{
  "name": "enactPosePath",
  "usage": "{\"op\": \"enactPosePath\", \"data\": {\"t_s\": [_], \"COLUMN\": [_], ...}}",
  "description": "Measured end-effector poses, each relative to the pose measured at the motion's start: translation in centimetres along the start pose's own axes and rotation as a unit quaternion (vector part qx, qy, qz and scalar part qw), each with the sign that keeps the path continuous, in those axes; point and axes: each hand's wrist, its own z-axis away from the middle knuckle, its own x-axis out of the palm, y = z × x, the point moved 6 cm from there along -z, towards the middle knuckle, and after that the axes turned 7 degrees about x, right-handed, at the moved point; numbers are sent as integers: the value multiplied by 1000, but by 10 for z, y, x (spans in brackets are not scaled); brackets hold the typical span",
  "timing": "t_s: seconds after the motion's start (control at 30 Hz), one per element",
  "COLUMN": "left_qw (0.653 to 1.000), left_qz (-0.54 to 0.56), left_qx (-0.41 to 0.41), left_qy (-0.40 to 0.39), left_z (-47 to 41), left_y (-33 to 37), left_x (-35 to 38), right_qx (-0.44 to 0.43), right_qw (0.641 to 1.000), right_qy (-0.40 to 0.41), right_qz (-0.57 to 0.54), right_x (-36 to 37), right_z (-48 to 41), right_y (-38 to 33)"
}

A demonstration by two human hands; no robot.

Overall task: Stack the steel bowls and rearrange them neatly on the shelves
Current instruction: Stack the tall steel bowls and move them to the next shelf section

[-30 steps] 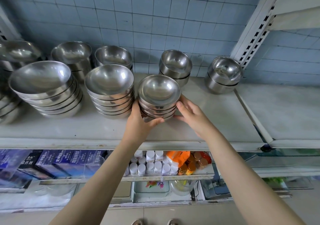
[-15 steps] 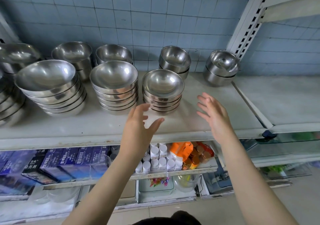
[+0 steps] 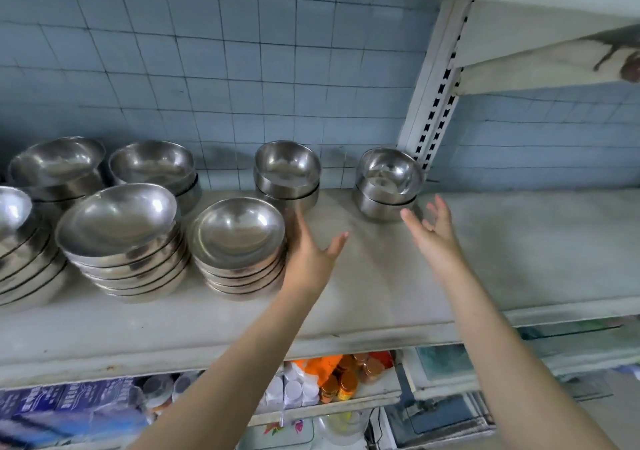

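Observation:
Steel bowls stand in stacks on a white shelf [image 3: 485, 276]. A front stack of shallow bowls [image 3: 239, 249] sits at the centre, with a wider stack [image 3: 121, 242] to its left. At the back, a pair of deep bowls [image 3: 287, 176] stands in the middle and another pair [image 3: 388, 183] by the upright post. My left hand [image 3: 308, 252] is open, fingers spread, just right of the centre front stack. My right hand [image 3: 433, 238] is open too, hovering in front of the right back pair without touching it.
More bowl stacks [image 3: 59, 169] [image 3: 156, 169] line the back left, and another [image 3: 20, 242] is cut off at the left edge. A slotted white post [image 3: 436, 103] rises at the back. An upper shelf [image 3: 547, 62] hangs above right. Bottles and boxes [image 3: 339, 377] fill the lower shelf.
Both hands let go of the centre front stack, pulled back, then reached forward and right again. The view tilted up and shifted toward the right back bowls.

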Motion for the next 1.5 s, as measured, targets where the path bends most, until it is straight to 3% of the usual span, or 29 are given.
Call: {"op": "enactPosePath", "data": {"t_s": [0.1, 0.23, 0.53, 0.93, 1.5], "left_qw": [993, 968, 953, 977, 985], "left_qz": [12, 4, 66, 75, 76], "left_qx": [-71, -133, -104, -16, -38], "left_qy": [95, 211, 276, 200, 153], "left_z": [-27, -54, -79, 14, 25], "left_y": [-13, -38, -50, -17, -10], "left_x": [9, 5, -5, 25, 23], "right_qx": [-2, -27, -107, -93, -64], "right_qw": [996, 990, 980, 944, 953], "right_qy": [-52, -122, -152, -288, -263], "right_qz": [69, 67, 76, 133, 134], "right_x": [3, 13, 3, -61, -66], "right_z": [-40, -77, -91, 1, 5], "right_y": [1, 11, 4, 8, -2]}}
